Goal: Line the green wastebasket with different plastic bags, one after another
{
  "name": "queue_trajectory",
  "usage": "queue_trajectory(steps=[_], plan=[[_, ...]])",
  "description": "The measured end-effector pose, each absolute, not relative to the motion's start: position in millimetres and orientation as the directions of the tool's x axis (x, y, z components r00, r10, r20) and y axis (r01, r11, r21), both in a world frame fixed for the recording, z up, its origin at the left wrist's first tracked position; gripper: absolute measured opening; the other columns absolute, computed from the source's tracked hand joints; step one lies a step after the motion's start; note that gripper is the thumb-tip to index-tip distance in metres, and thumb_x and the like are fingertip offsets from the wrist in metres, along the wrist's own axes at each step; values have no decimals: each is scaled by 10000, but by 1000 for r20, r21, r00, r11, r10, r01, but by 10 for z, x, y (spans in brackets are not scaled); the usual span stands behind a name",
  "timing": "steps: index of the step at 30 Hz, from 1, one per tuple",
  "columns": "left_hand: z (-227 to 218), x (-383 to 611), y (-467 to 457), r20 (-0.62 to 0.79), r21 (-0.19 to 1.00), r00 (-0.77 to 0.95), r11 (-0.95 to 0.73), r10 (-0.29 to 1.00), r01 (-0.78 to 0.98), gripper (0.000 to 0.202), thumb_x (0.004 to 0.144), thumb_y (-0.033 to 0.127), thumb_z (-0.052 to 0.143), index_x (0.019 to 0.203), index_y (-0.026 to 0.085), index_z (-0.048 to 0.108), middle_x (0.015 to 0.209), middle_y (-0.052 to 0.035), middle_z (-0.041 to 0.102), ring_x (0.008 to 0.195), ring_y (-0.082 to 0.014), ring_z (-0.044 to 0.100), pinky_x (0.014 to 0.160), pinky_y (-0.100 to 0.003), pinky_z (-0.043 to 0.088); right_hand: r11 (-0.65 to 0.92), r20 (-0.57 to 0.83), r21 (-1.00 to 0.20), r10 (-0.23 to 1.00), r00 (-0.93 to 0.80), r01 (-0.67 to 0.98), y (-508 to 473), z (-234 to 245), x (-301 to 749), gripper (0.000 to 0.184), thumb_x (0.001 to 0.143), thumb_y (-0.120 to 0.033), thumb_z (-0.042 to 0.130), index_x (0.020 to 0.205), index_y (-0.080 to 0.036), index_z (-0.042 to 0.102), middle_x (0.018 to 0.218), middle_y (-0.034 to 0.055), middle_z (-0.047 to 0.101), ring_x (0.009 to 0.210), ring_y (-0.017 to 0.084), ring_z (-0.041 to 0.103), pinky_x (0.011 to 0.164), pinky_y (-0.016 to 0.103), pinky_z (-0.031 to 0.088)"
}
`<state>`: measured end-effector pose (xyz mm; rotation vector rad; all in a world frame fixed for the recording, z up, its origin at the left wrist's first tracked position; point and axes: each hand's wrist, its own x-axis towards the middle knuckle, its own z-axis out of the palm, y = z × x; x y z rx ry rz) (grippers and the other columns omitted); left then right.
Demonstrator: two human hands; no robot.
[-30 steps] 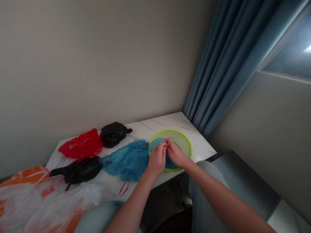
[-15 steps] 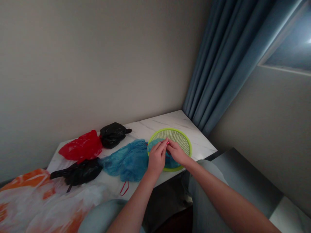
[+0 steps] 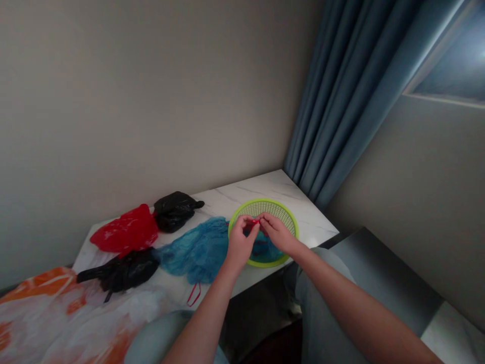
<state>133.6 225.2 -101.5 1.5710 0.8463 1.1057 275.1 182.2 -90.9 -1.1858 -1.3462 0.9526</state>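
Observation:
My left hand (image 3: 239, 246) and my right hand (image 3: 277, 233) meet above a round lime-green plastic basket (image 3: 267, 205). Their fingertips pinch a small red strip (image 3: 256, 221) between them. Blue plastic sheeting (image 3: 264, 251) lies inside the basket, partly hidden by my hands. It seems to join the crumpled blue plastic bag (image 3: 197, 251) on the tabletop to the basket's left, though the join is hidden. A thin red loop (image 3: 193, 294) lies by that bag's lower edge.
The white marble-look table (image 3: 261, 187) meets a wall and a blue curtain (image 3: 341, 91). A red plastic bag (image 3: 125, 231) and several black plastic bags (image 3: 174, 211) lie left of the basket. An orange-and-white cloth (image 3: 56, 316) spreads at lower left.
My hands have drawn slightly up and apart at the wrists, and the red strip shows more between my fingertips. The view has tilted a little; the bags and basket stay in place.

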Motion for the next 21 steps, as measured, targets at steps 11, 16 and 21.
queue_trajectory(steps=[11, 16, 21], plan=[[-967, 1317, 2201, 334, 909, 395, -403, 856, 105, 137, 919, 322, 576, 845, 214, 534, 833, -10, 585, 817, -164, 585, 803, -303, 469, 144, 145, -989, 971, 188, 21, 1848, -914, 2753, 183, 948, -387, 497, 1067, -262, 435, 615, -93, 472, 497, 108, 392, 474, 208, 312], [-1007, 1324, 2200, 342, 907, 393, -409, 854, 98, 111, 903, 292, 592, 881, 218, 512, 839, -2, 557, 800, -154, 574, 773, -289, 471, 118, 119, -993, 986, 118, 15, 1852, -915, 2718, 227, 934, -408, 534, 1066, -262, 421, 564, -113, 441, 471, 104, 374, 448, 197, 281], [-1036, 1314, 2245, 338, 914, 318, -389, 886, 111, 97, 888, 278, 601, 871, 212, 532, 833, 2, 572, 789, -149, 585, 768, -280, 474, 153, 157, -987, 986, 59, 57, 1833, -918, 2714, 141, 931, -291, 501, 1030, -269, 403, 609, -99, 450, 511, 118, 403, 494, 216, 326]])
